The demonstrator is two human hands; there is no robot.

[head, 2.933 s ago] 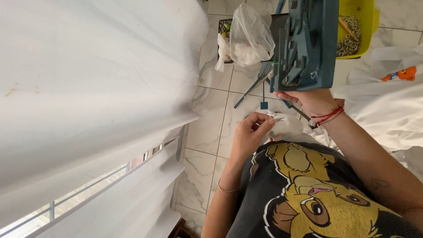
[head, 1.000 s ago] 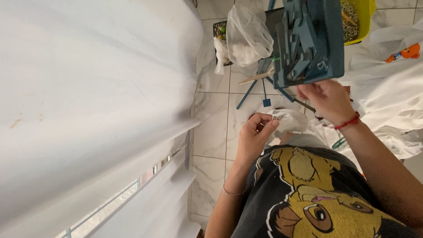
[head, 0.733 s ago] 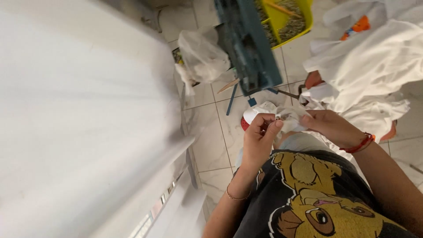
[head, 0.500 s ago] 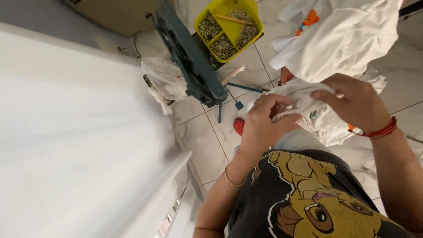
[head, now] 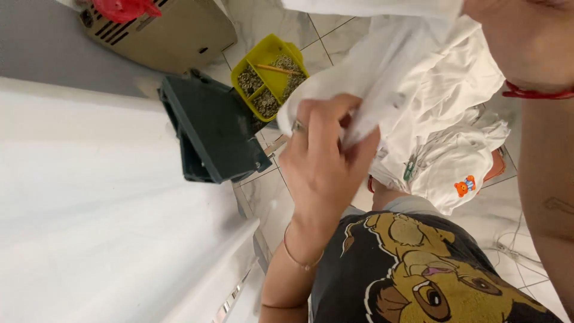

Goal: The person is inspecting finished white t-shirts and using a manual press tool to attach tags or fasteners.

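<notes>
White cloth (head: pixel 382 90), a thin cotton-looking garment piece, is pinched in the left hand (head: pixel 326 161) near the middle of the view, above the person's lap. The left fingers (head: pixel 359 128) are curled tight on a folded edge of it, thumb against forefinger, with a ring showing on 1 finger. From that grip the fabric runs up toward the right hand (head: pixel 526 42) at the top right corner, which wears a red wrist band (head: pixel 538 93); only the wrist and heel of that hand show, so whether it grips the cloth I cannot tell.

By its look the cloth is light, soft and limp: it sags and creases wherever it is not held, so it would best be taken along a hem or folded edge, as the left hand does, with a second hold farther along to keep it stretched. It should not slip much and will not break.

Behind it lies a heap of white garments (head: pixel 442 161), 1 with a small orange bear print (head: pixel 463 186). On the tiled floor (head: pixel 269 197) stand a dark green crate (head: pixel 209 131) and, just beside it, a yellow tray (head: pixel 269 75) of small metal rings.
</notes>
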